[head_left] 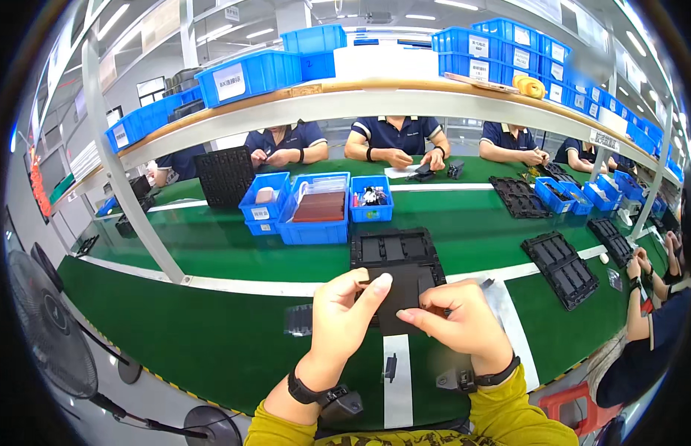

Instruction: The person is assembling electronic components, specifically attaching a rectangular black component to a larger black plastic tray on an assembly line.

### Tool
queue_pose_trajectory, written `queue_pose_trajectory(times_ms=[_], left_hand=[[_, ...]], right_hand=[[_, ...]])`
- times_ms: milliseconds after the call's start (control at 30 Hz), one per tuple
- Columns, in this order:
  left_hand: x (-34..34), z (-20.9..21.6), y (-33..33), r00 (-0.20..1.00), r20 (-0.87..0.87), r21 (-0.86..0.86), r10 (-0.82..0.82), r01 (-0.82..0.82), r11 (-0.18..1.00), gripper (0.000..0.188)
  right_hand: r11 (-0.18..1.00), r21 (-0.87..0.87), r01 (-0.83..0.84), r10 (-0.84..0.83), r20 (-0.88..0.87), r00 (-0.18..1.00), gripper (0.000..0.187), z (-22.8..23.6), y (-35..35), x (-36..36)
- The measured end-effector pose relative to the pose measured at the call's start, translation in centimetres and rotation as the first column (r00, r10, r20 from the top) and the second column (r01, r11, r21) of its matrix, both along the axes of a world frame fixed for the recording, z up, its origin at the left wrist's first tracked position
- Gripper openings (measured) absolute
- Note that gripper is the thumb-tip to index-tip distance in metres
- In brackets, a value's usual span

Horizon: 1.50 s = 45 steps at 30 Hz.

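Both hands are up over the green conveyor belt (234,334), sharing one flat black panel (405,297). The left hand (344,316) pinches its left edge, thumb on top; the right hand (464,323) grips its right side. A black moulded tray (394,249) sits just behind.
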<state>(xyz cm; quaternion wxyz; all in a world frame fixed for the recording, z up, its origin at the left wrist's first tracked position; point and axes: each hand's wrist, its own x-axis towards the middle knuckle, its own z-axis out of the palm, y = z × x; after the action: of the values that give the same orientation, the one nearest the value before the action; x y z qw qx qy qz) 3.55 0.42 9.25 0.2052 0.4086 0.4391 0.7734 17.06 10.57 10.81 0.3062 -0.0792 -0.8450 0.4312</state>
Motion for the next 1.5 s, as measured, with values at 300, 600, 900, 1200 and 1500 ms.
queue_pose_trajectory(times_ms=[300,600,900,1200,1500], left_hand=[[0.3,-0.4,1.3,0.992,-0.054,0.094,-0.115,0.120,0.988,0.011],[-0.5,0.5,0.5,0.915,0.068,-0.136,-0.397,0.403,0.905,0.018],[-0.2,0.4,0.9,0.922,0.000,-0.271,-0.386,0.372,0.888,0.026],[-0.4,-0.5,1.3,0.837,0.094,-0.153,-0.538,0.547,0.823,0.027],[-0.8,-1.8,1.6,0.711,0.162,-0.030,-0.685,0.697,0.717,0.031]], right_hand=[[0.970,0.151,0.191,-0.155,-0.222,0.963,0.023,-0.7,-1.3,-1.2],[0.980,0.022,0.198,-0.187,-0.231,0.955,0.010,1.3,0.7,2.3],[0.985,0.094,0.144,-0.124,-0.196,0.973,0.011,1.4,0.3,2.3],[0.987,0.134,0.094,-0.061,-0.231,0.971,0.003,0.8,0.3,2.2],[0.992,0.123,-0.027,0.048,-0.170,0.984,0.004,1.3,-0.1,2.4]])
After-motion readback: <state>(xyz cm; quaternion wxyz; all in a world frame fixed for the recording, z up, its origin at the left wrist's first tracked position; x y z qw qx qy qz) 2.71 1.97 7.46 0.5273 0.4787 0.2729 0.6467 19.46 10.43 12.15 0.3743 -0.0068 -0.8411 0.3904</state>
